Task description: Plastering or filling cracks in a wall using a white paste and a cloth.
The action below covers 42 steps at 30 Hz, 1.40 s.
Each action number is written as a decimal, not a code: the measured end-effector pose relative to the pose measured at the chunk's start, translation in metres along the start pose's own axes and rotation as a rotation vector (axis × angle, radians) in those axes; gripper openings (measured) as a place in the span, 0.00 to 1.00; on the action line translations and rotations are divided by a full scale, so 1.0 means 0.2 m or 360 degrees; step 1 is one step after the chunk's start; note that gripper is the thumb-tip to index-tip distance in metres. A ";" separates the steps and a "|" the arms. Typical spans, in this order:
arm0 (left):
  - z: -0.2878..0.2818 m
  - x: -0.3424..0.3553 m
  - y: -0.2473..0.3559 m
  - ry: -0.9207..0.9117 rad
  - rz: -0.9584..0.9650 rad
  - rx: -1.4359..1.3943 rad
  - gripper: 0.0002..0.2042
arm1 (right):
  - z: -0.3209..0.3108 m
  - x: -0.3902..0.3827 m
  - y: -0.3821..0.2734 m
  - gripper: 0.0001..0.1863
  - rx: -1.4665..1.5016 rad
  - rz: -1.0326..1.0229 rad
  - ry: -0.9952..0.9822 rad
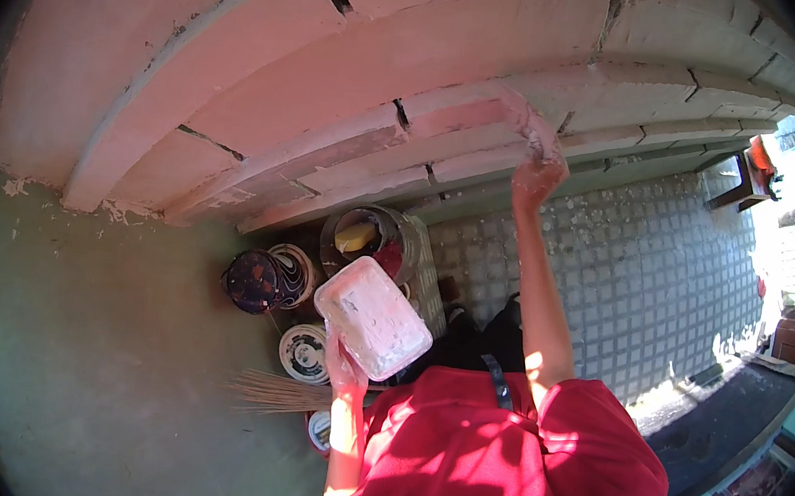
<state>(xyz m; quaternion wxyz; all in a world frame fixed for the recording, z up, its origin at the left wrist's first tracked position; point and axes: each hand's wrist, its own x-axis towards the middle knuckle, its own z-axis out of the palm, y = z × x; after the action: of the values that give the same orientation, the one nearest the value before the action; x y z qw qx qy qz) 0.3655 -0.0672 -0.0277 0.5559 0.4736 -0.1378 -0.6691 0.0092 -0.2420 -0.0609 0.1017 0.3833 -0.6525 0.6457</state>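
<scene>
Ledges (327, 134) ran from the left across a big wall (270, 80) that looked patchy and pale. Below them, on the left, sat a dark bucket (253, 281), with a light-rimmed bucket (293, 271) right next to it. Then came a bunch of thin sticks (280, 394) and a round white tub (304, 352). Near the middle, the person's left hand (343, 370) was clamped on the side of a white tray (374, 318), which was tilted and smeared with white. Just behind the tray was a round pot (328, 241) with a yellow lump (355, 237) in it. Farther right, a damp-looking pink strip (455, 114) lay on a ledge. At the strip's right end was the right hand (541, 176), up at the wall, with something pale (533, 134) at its fingers. I could not tell if those fingers were apart or together, or if the pale thing was a rag, a tool or just paste. It looked like the step was to spread white stuff along the ledge. I think the next move called for a light, even wipe, with the tray kept steady and close. On the far right were a tiled floor (610, 251) and a small brown table (738, 194).
</scene>
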 end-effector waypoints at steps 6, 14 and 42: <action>-0.02 0.01 0.00 0.0015 0.0005 -0.0065 0.22 | 0.01 0.01 -0.10 0.12 0.0093 -0.0048 0.0377; -0.02 0.00 0.00 0.0018 0.0046 -0.0070 0.22 | 0.23 -0.29 -0.35 0.13 0.0387 -0.0106 -0.0095; 0.03 -0.01 0.00 0.0006 0.0012 -0.0087 0.23 | 0.20 -0.17 -0.19 0.12 0.0031 -0.0029 0.0056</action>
<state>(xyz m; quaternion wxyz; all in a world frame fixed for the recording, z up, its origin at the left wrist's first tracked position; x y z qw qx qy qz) 0.3604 -0.0665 -0.0244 0.5716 0.4589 -0.1201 -0.6695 0.0707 -0.2613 -0.0599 0.1154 0.3788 -0.6407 0.6577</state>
